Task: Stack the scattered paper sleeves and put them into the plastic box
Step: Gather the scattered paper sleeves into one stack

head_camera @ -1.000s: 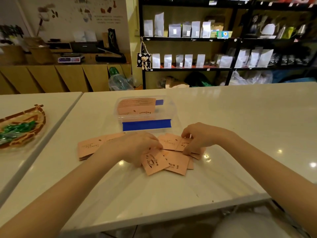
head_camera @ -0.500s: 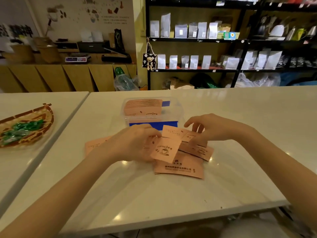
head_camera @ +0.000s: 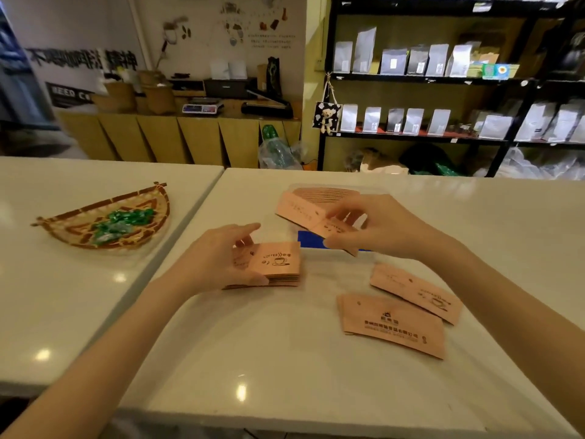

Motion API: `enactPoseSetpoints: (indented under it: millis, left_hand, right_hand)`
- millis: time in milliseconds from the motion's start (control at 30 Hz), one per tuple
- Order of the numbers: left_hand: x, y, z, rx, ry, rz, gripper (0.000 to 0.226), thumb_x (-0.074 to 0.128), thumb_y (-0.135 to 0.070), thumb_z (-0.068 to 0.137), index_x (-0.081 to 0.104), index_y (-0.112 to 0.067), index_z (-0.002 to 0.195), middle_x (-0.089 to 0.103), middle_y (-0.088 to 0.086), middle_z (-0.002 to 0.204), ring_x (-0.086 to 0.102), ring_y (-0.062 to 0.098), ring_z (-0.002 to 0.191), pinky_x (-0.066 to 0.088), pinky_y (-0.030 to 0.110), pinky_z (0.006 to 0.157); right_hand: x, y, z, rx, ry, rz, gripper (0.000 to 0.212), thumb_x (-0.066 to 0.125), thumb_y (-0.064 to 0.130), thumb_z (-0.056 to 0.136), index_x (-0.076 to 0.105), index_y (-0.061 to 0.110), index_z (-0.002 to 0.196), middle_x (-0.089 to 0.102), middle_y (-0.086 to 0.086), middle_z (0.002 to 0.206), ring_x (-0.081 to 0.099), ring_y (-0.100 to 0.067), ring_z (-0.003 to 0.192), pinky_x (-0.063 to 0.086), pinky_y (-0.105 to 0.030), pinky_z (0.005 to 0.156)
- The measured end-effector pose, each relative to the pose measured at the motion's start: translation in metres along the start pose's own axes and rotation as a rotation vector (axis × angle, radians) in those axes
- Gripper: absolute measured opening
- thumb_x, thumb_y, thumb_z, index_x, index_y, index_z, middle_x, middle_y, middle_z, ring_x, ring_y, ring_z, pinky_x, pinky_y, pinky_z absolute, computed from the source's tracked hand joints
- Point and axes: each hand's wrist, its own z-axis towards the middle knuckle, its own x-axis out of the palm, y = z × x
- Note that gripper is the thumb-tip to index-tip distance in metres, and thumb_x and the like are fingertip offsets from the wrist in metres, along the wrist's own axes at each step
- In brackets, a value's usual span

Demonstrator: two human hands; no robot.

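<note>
Your white glossy table point(head_camera: 285, 359) now carries far less litter than a second ago: the overlapping heap of salmon-pink paper sleeves that lay in front of you has been thinned to two loose pieces on your right. The clear plastic box with the blue band point(head_camera: 311, 240) sits beyond your hands, and it already has a row of sleeves standing in it; your right hand covers much of it, so how full it is cannot be told. Of the loose pieces, the nearer sleeve with the printed line of characters point(head_camera: 392, 324) lies flat, and the farther sleeve with the coffee-cup print point(head_camera: 414, 293) lies just behind it, their edges about touching.

Your left hand point(head_camera: 218, 258) has gone from picking in the heap to clasping a squared-up stack of pink sleeves point(head_camera: 278, 264) whose lower edge looks to rest on the table; its fingers point(head_camera: 245, 231) are curled over the far side, thumb beneath. Your right hand point(head_camera: 376, 226) has lifted clear of the table, pinching a pair of sleeves point(head_camera: 304, 210) in the air in front of the box.

I judge the gathering nearly done: add the lifted pair to the stack, collect the last two, then box the lot
</note>
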Motion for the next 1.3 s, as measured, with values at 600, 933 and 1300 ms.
enactPoseSetpoints:
  millis: [600,933,1300]
  left_hand:
    - [0.014,0.022,0.002,-0.018,-0.009,-0.087,0.095,0.075,-0.060,0.051,0.038,-0.027,0.132,0.037,-0.004,0.139,0.036,0.016,0.127,0.034,0.028,0.100]
    - [0.000,-0.051,-0.003,0.264,-0.017,-0.118,0.057,0.071,-0.044,0.068,0.053,-0.031,0.120,0.046,-0.009,0.132,0.040,0.004,0.118,0.032,0.020,0.097]
    - [0.037,-0.125,0.009,0.441,0.319,-0.068,0.063,0.067,-0.052,0.068,0.046,-0.035,0.124,0.051,-0.015,0.125,0.046,0.001,0.106,0.042,0.021,0.088]
  right_hand:
    - [0.076,0.028,0.030,-0.109,0.218,-0.260,0.051,0.058,0.051,0.077,0.052,0.026,0.121,0.058,0.003,0.118,0.054,-0.014,0.101,0.054,-0.035,0.080]
    - [0.032,0.011,0.013,-0.101,0.190,-0.123,0.044,0.071,0.031,0.074,0.057,0.025,0.115,0.058,0.007,0.115,0.051,-0.009,0.103,0.043,-0.019,0.084]
    - [-0.024,-0.056,-0.049,0.277,0.145,-0.203,0.048,0.070,0.035,0.074,0.057,0.020,0.117,0.056,0.001,0.124,0.050,-0.015,0.111,0.040,-0.024,0.086]
